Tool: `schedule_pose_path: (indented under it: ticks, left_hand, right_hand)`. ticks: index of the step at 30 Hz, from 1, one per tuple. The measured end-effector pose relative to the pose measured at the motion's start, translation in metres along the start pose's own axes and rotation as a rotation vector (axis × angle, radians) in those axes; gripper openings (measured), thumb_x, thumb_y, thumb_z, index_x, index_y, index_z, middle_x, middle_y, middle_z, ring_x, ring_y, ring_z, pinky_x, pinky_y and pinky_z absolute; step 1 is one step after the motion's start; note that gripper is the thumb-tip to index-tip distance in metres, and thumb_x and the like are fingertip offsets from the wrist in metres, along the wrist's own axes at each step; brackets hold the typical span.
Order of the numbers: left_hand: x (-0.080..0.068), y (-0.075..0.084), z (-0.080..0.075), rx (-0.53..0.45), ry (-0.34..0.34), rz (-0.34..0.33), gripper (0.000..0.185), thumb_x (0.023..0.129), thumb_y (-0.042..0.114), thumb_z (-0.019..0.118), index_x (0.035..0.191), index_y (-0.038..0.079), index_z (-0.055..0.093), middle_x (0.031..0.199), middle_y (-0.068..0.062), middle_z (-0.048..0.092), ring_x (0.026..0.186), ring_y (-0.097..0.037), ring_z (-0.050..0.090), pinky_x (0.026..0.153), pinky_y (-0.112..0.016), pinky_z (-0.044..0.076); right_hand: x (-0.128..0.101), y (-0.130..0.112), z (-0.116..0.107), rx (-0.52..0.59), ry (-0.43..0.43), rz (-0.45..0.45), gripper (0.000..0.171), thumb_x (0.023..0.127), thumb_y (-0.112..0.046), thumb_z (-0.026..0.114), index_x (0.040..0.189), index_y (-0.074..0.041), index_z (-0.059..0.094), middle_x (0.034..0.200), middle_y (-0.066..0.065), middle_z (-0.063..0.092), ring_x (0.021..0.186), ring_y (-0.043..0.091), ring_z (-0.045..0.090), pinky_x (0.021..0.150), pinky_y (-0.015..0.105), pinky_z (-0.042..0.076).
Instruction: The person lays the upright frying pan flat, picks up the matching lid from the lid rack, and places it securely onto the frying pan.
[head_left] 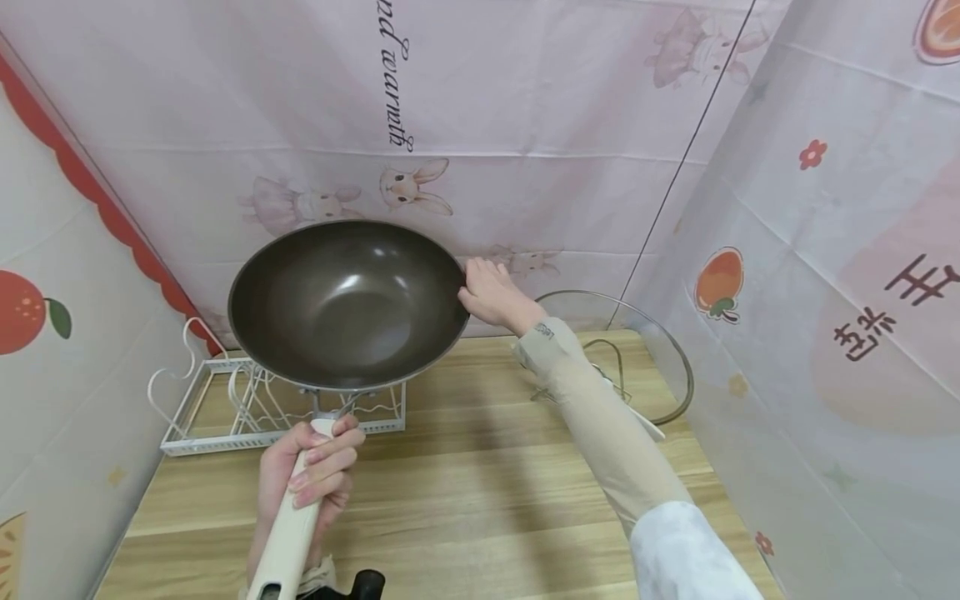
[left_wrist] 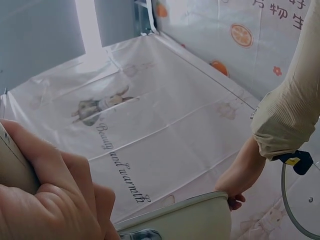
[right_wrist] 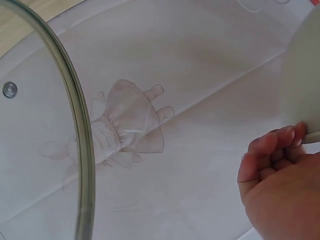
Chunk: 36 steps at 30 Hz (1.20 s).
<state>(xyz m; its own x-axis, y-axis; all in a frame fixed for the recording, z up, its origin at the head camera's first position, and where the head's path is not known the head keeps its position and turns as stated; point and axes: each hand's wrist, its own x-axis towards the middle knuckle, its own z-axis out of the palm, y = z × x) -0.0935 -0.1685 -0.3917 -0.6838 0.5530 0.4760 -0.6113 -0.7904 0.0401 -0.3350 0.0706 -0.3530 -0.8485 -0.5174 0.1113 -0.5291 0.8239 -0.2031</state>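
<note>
A wok (head_left: 352, 304) with a dark inside and a cream outside is held up over the table, tilted so its inside faces the head camera. My left hand (head_left: 311, 475) grips its long cream handle (head_left: 288, 542), fingers wrapped round near the pan end. At the right side of the rim, my right hand (head_left: 497, 293) pinches the edge. The right wrist view shows those fingers (right_wrist: 265, 145) curled at the wok's pale outer wall (right_wrist: 305, 85). From the left wrist, the outer wall (left_wrist: 200, 220) appears below the right hand.
Behind the wok stands a white wire rack (head_left: 225, 442) on the wooden table (head_left: 450, 500), partly hidden. A glass lid (head_left: 681, 354) with a metal rim leans upright at the right, behind my right forearm. Printed cloth walls (head_left: 525, 100) enclose the table. A black piece (head_left: 367, 585) shows near my left wrist.
</note>
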Motion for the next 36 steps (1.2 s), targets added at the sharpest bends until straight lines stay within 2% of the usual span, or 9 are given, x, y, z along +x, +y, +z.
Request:
schedule_pose_path:
  ticks: [5,12,16,22,26,32,36]
  left_hand:
    - [0.002,0.002,-0.001,0.002,0.001,-0.017,0.016,0.09,0.003,0.031,0.105,0.004,0.032,0.073,0.007,0.021,0.052,-0.002,0.026,0.039,-0.01,0.03]
    - [0.002,0.006,0.001,0.05,-0.005,-0.047,0.02,0.09,0.004,0.029,0.11,0.001,0.034,0.073,0.006,0.02,0.05,-0.004,0.025,0.042,-0.013,0.03]
    - [0.003,0.008,0.002,0.096,-0.01,-0.072,0.024,0.09,0.005,0.028,0.112,0.0,0.037,0.072,0.006,0.02,0.048,-0.005,0.024,0.044,-0.016,0.027]
    - [0.004,0.011,0.003,0.114,-0.023,-0.099,0.025,0.09,0.004,0.028,0.113,0.0,0.035,0.071,0.005,0.021,0.046,-0.004,0.025,0.04,-0.015,0.026]
    - [0.005,0.013,0.003,0.118,-0.043,-0.131,0.026,0.091,0.005,0.028,0.116,0.0,0.035,0.071,0.005,0.022,0.046,-0.004,0.025,0.039,-0.015,0.025]
    - [0.006,0.02,0.004,0.119,-0.059,-0.194,0.027,0.091,0.005,0.027,0.117,0.0,0.034,0.071,0.005,0.022,0.046,-0.004,0.025,0.037,-0.015,0.023]
    - [0.007,0.026,0.005,0.118,-0.067,-0.242,0.027,0.091,0.004,0.027,0.116,0.0,0.033,0.071,0.005,0.022,0.045,-0.005,0.025,0.035,-0.015,0.023]
  right_hand:
    - [-0.007,0.003,-0.001,0.05,0.02,0.025,0.018,0.097,-0.02,0.039,0.101,-0.003,0.044,0.101,0.011,0.046,0.095,0.028,0.042,0.088,0.039,0.035]
    - [-0.017,0.005,0.002,0.129,0.072,0.071,0.02,0.095,-0.019,0.039,0.104,-0.001,0.043,0.108,0.014,0.045,0.106,0.03,0.041,0.097,0.044,0.034]
    - [-0.024,0.006,0.003,0.168,0.106,0.094,0.018,0.093,-0.017,0.039,0.101,-0.001,0.043,0.106,0.014,0.044,0.103,0.031,0.041,0.093,0.043,0.034]
    - [-0.035,0.008,0.002,0.216,0.145,0.117,0.014,0.09,-0.017,0.04,0.095,-0.003,0.042,0.099,0.012,0.042,0.096,0.03,0.039,0.087,0.041,0.032]
    - [-0.043,0.009,0.001,0.243,0.168,0.139,0.015,0.089,-0.016,0.04,0.096,-0.003,0.042,0.101,0.013,0.042,0.098,0.03,0.04,0.088,0.043,0.033]
    - [-0.054,0.007,0.002,0.285,0.216,0.175,0.022,0.088,-0.017,0.04,0.102,-0.001,0.043,0.109,0.015,0.045,0.107,0.031,0.041,0.097,0.049,0.033]
    - [-0.062,0.007,0.002,0.314,0.254,0.187,0.023,0.087,-0.017,0.04,0.103,0.0,0.044,0.107,0.015,0.045,0.106,0.031,0.04,0.097,0.048,0.031]
